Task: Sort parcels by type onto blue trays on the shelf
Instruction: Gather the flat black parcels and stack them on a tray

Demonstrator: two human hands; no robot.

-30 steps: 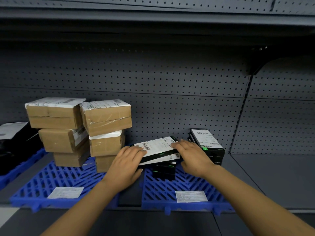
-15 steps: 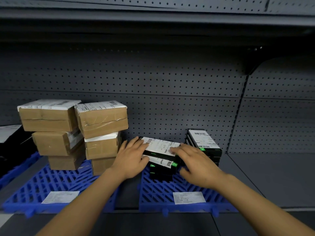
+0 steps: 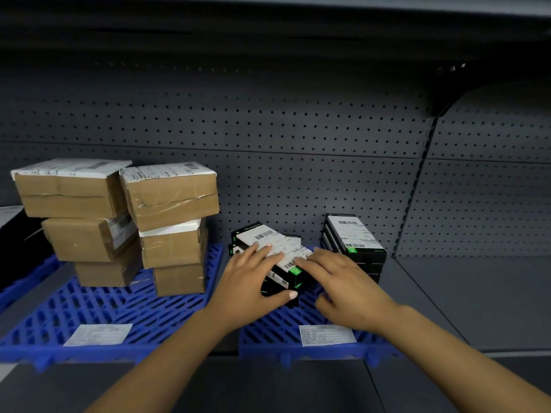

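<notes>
A stack of flat black boxes with white labels (image 3: 268,242) lies on the right blue tray (image 3: 277,335). My left hand (image 3: 253,281) rests flat on the top label, its thumb against the stack's front side. My right hand (image 3: 343,281) lies beside it, fingers straight, touching the top box's right end. A second neat stack of black boxes (image 3: 353,239) stands further right on the same tray. Brown cardboard parcels (image 3: 170,198) are piled in two stacks on the left blue tray (image 3: 119,308).
The grey pegboard back wall (image 3: 298,144) closes the shelf behind. A bare grey shelf floor (image 3: 477,293) extends right of the trays. A black parcel (image 3: 18,242) sits on a third blue tray at the far left. White paper labels (image 3: 326,335) lie on the tray fronts.
The top black box has been turned and pushed back into line with the stack. Both hands now lie flatter on it. The view has shifted slightly right.
</notes>
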